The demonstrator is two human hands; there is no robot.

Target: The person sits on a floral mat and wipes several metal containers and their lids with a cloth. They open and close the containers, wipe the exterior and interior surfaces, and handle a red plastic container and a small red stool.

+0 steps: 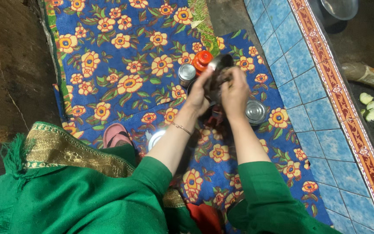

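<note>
On the blue flowered cloth (122,65), the left hand (198,96) and the right hand (235,93) both grasp a dark bundle (218,82) between them, its length running near to far, just beside a steel cup (219,62)

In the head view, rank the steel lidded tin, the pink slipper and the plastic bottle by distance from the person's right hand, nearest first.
From the right hand:
1. Steel lidded tin, just beside the wrist on the floral cloth.
2. Pink slipper, across on the left side, by the green garment.
3. Plastic bottle, far right, lying beyond the tiled ledge.
</note>
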